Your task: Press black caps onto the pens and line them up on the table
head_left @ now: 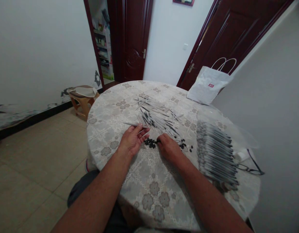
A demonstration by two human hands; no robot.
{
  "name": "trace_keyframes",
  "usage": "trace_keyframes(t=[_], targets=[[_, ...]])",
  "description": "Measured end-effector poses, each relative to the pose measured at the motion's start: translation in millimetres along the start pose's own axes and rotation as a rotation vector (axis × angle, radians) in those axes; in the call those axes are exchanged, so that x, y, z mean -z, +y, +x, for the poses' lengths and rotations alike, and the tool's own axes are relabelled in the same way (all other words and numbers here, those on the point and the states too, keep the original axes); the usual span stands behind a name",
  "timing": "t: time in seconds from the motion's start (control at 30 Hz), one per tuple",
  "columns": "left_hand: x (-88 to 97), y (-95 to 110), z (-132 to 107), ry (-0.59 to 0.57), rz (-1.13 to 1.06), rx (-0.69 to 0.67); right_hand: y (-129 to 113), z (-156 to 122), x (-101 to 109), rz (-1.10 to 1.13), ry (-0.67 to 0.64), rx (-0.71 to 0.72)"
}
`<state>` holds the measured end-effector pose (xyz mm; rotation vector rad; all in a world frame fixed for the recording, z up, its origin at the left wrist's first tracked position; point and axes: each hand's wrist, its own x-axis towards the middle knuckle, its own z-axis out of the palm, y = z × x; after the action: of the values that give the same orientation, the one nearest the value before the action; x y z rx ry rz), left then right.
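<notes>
My left hand (133, 138) rests on the round table (130, 181) with a thin white pen tube (132, 124) held between thumb and fingers. My right hand (169, 148) is curled, knuckles up, its fingertips down in a small heap of black caps (150, 142); what they pinch is hidden. Just beyond both hands lies a loose pile of white pen tubes and black refills (155, 116). More black caps (185, 146) are scattered to the right of my right hand.
A neat stack of finished grey pens (216, 152) lies on clear plastic at the table's right. A white paper bag (209, 84) leans at the far right, spectacles (251, 166) near the wall. A wooden stool (83, 98) stands on the floor to the left.
</notes>
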<state>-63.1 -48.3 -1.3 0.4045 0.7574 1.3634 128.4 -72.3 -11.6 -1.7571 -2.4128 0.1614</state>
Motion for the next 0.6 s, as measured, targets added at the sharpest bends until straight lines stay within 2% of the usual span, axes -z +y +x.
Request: trace_keyframes(t=[0.13, 0.23, 0.33, 0.4, 0.5, 0.6], targets=[[0.3, -0.9, 0.2, -0.018, 0.016, 0.015, 1.9, 1.8, -5.8, 0.011, 0.014, -0.013], [-0.2, -1.8, 0.1, -0.024, 0.033, 0.021, 4.0, 1.5, -10.0, 0.094, 0.131, -0.011], [-1.9, -3.3, -2.0, -0.049, 0.056, 0.041, 3.2, -1.4, -9.3, 0.352, 0.339, 0.004], [-2.9, -4.8, -3.8, -0.080, 0.071, 0.066, 0.6, -3.5, -7.2, 0.592, 0.430, -0.036], [-3.8, -7.5, -5.8, -0.127, 0.095, 0.086, -3.9, -4.9, -5.0, 0.885, 0.467, -0.110], [-4.3, -10.0, -6.7, -0.142, 0.117, 0.086, -7.6, -4.6, -4.0, 0.973, 0.465, -0.125]])
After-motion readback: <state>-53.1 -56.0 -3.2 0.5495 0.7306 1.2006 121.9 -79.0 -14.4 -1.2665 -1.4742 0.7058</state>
